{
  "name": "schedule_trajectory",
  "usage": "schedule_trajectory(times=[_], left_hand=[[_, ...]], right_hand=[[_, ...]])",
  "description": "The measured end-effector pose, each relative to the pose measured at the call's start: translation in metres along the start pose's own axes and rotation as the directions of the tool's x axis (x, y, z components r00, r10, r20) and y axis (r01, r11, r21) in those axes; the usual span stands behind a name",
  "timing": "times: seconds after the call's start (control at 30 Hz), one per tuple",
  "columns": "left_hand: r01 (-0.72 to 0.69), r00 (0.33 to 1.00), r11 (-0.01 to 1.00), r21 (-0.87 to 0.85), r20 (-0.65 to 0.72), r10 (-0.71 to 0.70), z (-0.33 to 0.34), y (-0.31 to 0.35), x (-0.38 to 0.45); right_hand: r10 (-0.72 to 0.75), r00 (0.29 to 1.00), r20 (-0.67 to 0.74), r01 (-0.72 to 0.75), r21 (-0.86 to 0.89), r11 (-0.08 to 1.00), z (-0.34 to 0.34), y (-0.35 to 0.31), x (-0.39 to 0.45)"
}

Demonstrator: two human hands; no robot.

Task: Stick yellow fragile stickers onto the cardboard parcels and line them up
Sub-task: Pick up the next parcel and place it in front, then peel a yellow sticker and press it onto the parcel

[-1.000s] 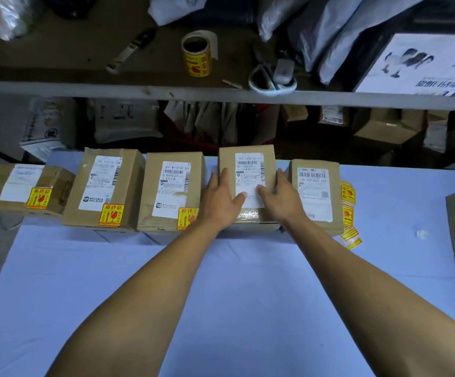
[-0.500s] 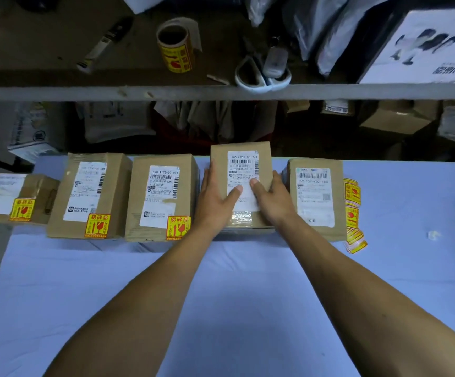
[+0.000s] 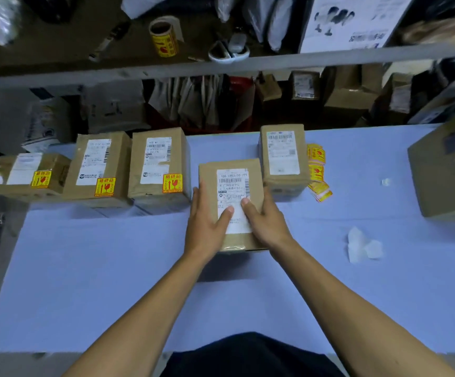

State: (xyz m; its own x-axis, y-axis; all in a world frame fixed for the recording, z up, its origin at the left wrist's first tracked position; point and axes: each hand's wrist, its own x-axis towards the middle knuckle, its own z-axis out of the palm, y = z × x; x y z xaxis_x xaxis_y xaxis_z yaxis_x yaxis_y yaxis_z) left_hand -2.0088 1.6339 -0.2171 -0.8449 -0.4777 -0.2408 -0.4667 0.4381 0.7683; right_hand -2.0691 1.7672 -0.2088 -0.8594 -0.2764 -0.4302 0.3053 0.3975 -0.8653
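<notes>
left hand (image 3: 206, 227) and right hand (image 3: 268, 223) gripping parcel (image 3: 231, 186) sides, bare table (image 3: 112, 268) around, gap in row

The table (image 3: 84, 268) is pale blue. The parcels (image 3: 158, 170) are brown cardboard with white labels (image 3: 233, 197) printed with black barcodes. The stickers (image 3: 172, 183) are yellow with red marks, as is the sticker roll (image 3: 165, 36) on the grey-edged shelf (image 3: 302, 59).

Your arms reach forward, your left hand (image 3: 207, 223) and right hand (image 3: 265, 221) close together, fingers wrapped, thumbs angled inward on top.
</notes>
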Motion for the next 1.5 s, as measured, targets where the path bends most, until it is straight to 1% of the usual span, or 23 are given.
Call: schedule_trajectory(times=[0.13,0.23,0.37,0.57,0.73,0.87,0.93,0.97,1.03,1.1,1.17,1.23,1.3,1.4,1.5], left_hand=[[0.035,0.999,0.999,-0.007,0.031,-0.035,0.02,-0.013,-0.049],[0.071,0.993,0.997,0.008,0.09,-0.072,0.038,-0.015,-0.071],[0.089,0.981,0.996,0.01,0.171,-0.089,0.063,-0.009,-0.087],[0.051,0.975,0.998,0.041,0.213,-0.058,0.089,0.01,-0.084],[0.051,0.971,0.996,0.073,0.229,-0.067,0.097,0.022,-0.072],[0.036,0.969,0.99,0.135,0.237,-0.067,0.099,0.022,-0.07],[-0.034,0.973,0.962,0.272,0.227,-0.029,0.098,0.02,-0.066],[-0.097,0.972,0.926,0.365,0.234,0.01,0.097,0.02,-0.062],[-0.247,0.954,0.819,0.519,0.278,0.112,0.095,0.023,-0.05],[-0.369,0.92,0.706,0.604,0.344,0.186,0.096,0.03,-0.037],[-0.436,0.892,0.638,0.635,0.4,0.211,0.099,0.037,-0.024],[-0.469,0.873,0.614,0.635,0.438,0.213,0.104,0.043,-0.013],[-0.486,0.862,0.612,0.625,0.459,0.216,0.11,0.047,-0.004],[-0.489,0.864,0.596,0.637,0.449,0.229,0.117,0.046,0.004],[-0.492,0.864,0.595,0.636,0.444,0.238,0.121,0.043,0.009]], right_hand=[[0.059,0.998,0.013,-0.058,-0.063,0.996,-0.01,0.031,-0.042],[0.108,0.994,0.005,-0.107,-0.088,0.99,-0.021,0.057,-0.057],[0.129,0.992,-0.016,-0.13,-0.114,0.985,-0.043,0.079,-0.064],[0.134,0.99,-0.045,-0.137,-0.087,0.987,-0.074,0.092,-0.06],[0.115,0.993,-0.027,-0.117,-0.075,0.99,-0.088,0.09,-0.043],[0.097,0.995,-0.005,-0.097,-0.109,0.989,-0.095,0.093,-0.04],[0.113,0.994,0.011,-0.11,-0.141,0.984,-0.104,0.092,-0.035],[0.117,0.993,0.004,-0.115,-0.177,0.978,-0.111,0.091,-0.031],[0.097,0.994,-0.04,-0.104,-0.284,0.953,-0.126,0.09,-0.019],[0.055,0.996,-0.075,-0.08,-0.396,0.915,-0.14,0.089,-0.005],[0.009,0.998,-0.063,-0.041,-0.524,0.851,-0.152,0.088,0.011],[-0.032,0.999,-0.029,0.006,-0.625,0.781,-0.16,0.086,0.03],[-0.058,0.998,-0.018,0.031,-0.667,0.744,-0.165,0.082,0.049],[-0.123,0.992,0.013,0.095,-0.72,0.687,-0.165,0.076,0.078],[-0.155,0.988,0.009,0.105,-0.776,0.622,-0.162,0.072,0.104]])
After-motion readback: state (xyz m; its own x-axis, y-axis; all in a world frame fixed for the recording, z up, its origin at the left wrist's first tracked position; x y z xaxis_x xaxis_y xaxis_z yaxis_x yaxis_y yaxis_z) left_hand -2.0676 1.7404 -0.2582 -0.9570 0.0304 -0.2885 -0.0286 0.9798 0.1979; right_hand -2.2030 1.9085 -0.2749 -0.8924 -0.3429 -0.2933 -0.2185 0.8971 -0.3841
